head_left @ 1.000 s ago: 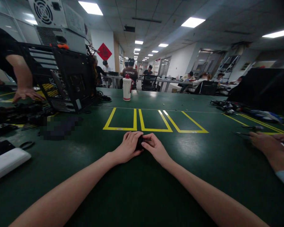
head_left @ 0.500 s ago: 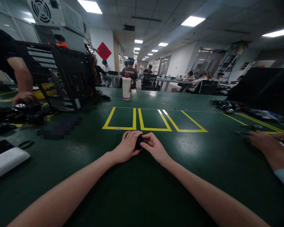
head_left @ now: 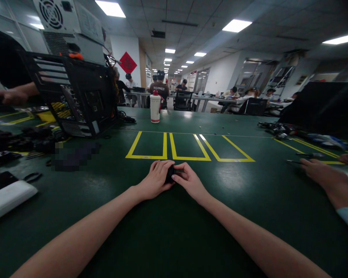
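Black object [head_left: 169, 175], small and mostly covered by fingers, is between the person's two hands at the middle of the table [head_left: 168, 239]; whether it touches the surface, I cannot tell. At far left lies a white block [head_left: 11, 200], with a dark pile [head_left: 31, 139] behind it. Next stands a PC case [head_left: 78, 96]. The left hand [head_left: 155, 179] curls partly closed over the object's left side. Beyond it is a cup [head_left: 155, 108]. The right hand [head_left: 190, 180] pinches the object's right side between thumb and fingers. At far right, a co-worker's hand [head_left: 321, 173] holds a thin tool [head_left: 294, 161].
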The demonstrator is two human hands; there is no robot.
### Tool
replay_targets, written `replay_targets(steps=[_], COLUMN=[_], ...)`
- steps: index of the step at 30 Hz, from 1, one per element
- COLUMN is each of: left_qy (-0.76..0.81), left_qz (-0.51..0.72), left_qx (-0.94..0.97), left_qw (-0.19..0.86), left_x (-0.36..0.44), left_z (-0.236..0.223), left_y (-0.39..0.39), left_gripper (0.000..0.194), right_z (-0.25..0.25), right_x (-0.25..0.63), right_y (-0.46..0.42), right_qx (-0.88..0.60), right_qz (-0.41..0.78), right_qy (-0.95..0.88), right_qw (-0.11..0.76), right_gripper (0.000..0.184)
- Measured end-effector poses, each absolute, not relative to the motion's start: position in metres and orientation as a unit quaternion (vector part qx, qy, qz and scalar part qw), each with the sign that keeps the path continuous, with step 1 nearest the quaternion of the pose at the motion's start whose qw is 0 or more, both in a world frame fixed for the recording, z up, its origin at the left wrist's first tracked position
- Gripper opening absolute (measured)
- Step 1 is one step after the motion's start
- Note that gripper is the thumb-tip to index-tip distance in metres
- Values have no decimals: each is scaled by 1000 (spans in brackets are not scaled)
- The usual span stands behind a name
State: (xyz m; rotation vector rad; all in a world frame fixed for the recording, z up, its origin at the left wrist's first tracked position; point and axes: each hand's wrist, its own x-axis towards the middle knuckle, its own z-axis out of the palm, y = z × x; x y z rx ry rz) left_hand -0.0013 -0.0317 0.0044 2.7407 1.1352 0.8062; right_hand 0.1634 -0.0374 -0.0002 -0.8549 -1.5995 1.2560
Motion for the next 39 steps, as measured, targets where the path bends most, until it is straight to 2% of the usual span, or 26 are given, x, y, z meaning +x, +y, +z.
replay_targets(steps=[7,17,24,29,35,39], left_qy=[368,374,374,374,376,375], left_qz=[262,256,252,257,260,260], left_qx=[891,891,892,890,889,889], left_qw=[35,31,38,39,36,38], left_x=[-1,-2,-1,-1,-1,-2], left_z=[5,5,6,5,6,6], left_y=[-32,-31,-32,-32,-32,-32], left_gripper=[59,60,60,59,60,59], right_z=[2,0,-2,-2,1,2], right_x=[167,164,167,166,164,164], right_y=[-37,-38,-35,-35,-38,-37], right_qx=[-377,-352,-382,-351,-345,-382], right_qz=[497,484,473,499,493,478], right_qy=[-652,-661,-668,-663,-654,-657], right_qw=[431,452,429,434,459,441], right_gripper=[32,22,35,32,19,29])
